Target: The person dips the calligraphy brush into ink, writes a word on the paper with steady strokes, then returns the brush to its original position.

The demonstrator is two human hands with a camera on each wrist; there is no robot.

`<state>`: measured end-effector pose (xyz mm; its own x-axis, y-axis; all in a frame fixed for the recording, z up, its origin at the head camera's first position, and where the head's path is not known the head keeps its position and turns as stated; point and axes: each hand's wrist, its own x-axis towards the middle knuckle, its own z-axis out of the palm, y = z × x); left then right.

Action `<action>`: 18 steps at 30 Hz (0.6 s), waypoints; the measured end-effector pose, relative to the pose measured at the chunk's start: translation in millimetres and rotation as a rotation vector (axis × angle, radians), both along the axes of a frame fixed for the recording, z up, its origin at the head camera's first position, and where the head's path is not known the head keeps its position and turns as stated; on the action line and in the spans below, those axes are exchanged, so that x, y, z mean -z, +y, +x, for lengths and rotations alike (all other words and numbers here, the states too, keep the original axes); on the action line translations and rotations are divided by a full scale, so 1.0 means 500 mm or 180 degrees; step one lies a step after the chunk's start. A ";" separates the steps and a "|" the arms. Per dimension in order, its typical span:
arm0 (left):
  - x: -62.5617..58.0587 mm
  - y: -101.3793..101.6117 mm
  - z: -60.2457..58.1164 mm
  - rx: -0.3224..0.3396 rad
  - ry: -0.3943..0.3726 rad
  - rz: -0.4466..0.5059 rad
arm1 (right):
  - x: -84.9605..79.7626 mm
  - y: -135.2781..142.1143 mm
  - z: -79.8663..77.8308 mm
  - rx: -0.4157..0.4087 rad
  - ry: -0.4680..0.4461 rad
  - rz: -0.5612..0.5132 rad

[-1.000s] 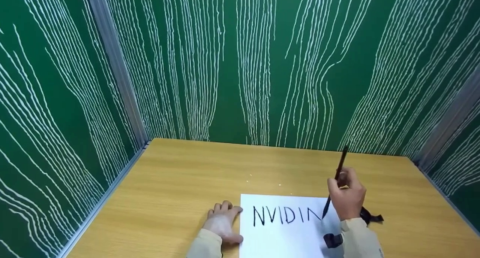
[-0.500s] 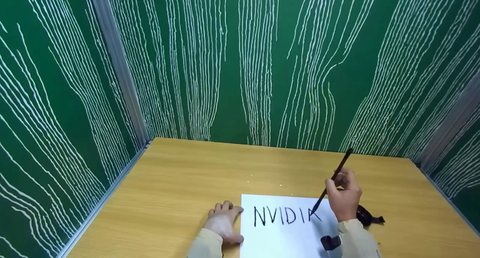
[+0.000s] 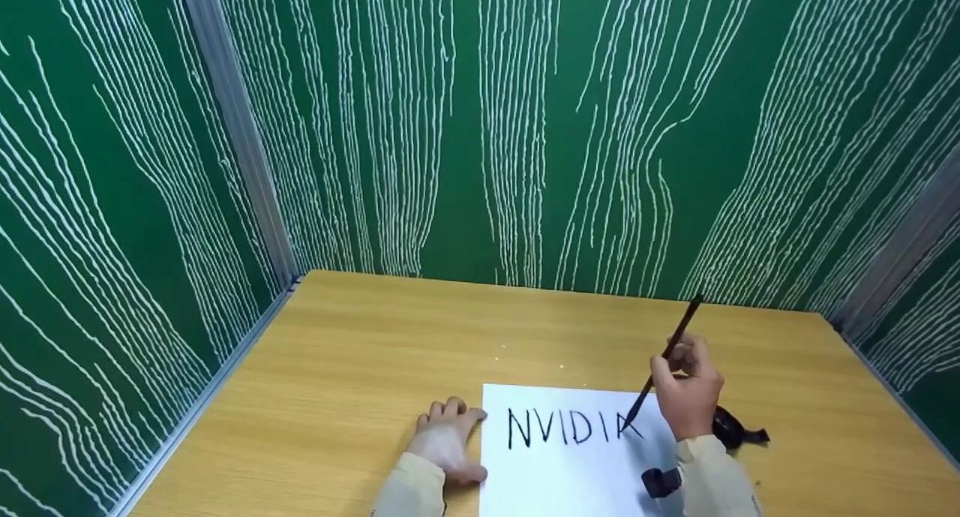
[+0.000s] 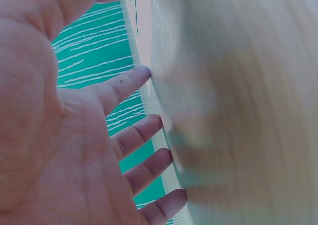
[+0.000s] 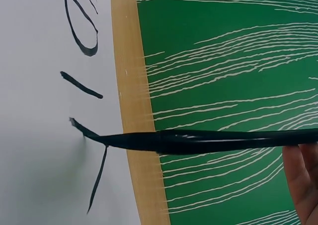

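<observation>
My right hand (image 3: 688, 397) pinches a slim black brush pen (image 3: 664, 367), which leans up and away to the right. Its dark tapered tip (image 5: 124, 140) meets the last letter's left leg on a white sheet of paper (image 3: 555, 479). Large black letters (image 3: 572, 428) reading NVIDI run across the sheet, followed by two strokes that meet at the top. My left hand (image 3: 445, 442) rests on the table with its fingers spread, thumb and index finger at the paper's left edge. In the left wrist view, its fingertips (image 4: 164, 158) touch the wood surface.
A black rounded object (image 3: 731, 428) with a flat tab lies right of my right hand, partly hidden by it. The wooden table (image 3: 360, 352) meets green walls (image 3: 465, 164) with wavy white lines. Small white specks (image 3: 562, 366) lie beyond the paper. A black camera (image 3: 660, 483) sits at my right wrist.
My right hand has shifted slightly left, bringing the brush tip from the last letter's right leg to its left leg. Over the latest half second it has barely moved. My left hand keeps its place.
</observation>
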<state>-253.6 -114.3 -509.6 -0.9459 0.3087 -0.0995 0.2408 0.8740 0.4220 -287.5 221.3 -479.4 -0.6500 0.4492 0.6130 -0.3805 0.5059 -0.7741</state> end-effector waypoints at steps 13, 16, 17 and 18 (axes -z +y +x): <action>-0.008 -0.002 0.003 0.0021 -0.0005 0.0093 | 0.000 0.013 -0.001 0.0082 0.0141 0.0089; 0.001 -0.002 -0.004 0.0015 -0.0012 0.0088 | 0.001 0.016 -0.001 0.0113 0.0111 0.0099; 0.004 -0.002 -0.006 0.0009 0.0000 0.0081 | 0.002 0.017 -0.001 0.0116 0.0101 0.0087; 0.006 -0.002 -0.007 0.0005 0.0009 0.0068 | 0.001 0.018 -0.001 0.0118 0.0093 0.0077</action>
<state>-257.1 -115.2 -512.8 -0.9458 0.3121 -0.0901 0.2434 0.8645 0.4399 -288.2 230.2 -480.1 -0.6150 0.4575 0.6423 -0.3833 0.5384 -0.7505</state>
